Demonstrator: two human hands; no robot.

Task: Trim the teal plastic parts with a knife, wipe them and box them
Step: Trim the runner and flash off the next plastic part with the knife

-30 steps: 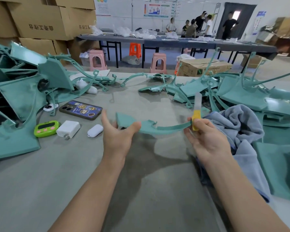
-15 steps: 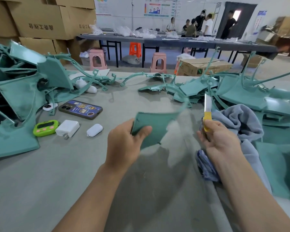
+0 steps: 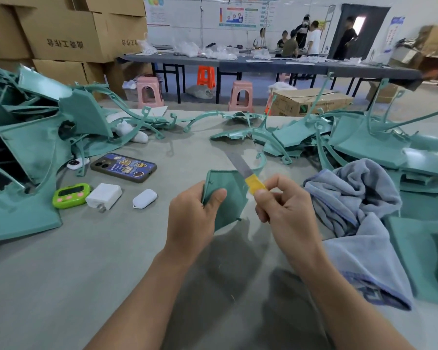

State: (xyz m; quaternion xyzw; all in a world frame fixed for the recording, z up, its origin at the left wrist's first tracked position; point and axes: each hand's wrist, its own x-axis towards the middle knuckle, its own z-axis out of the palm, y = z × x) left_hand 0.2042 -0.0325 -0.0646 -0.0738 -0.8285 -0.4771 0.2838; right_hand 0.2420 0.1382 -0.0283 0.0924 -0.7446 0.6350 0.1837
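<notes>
Left hand [image 3: 191, 218]: fingers grasping teal part [image 3: 225, 195] above the counter [image 3: 86, 274]. Right hand [image 3: 286, 213]: fingers pinching knife [image 3: 248, 176], blade across the part's upper edge. Towel [image 3: 359, 210] beside.

Left hand [image 3: 192, 218] clasping, right hand [image 3: 286, 213] pinching, both raised

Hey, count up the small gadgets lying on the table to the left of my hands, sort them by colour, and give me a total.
White: 3 (charger, pod-shaped case, small device with a dark face)
Green: 1 (timer)
Dark with a blue pictured back: 1 (phone)
Total: 5
</notes>
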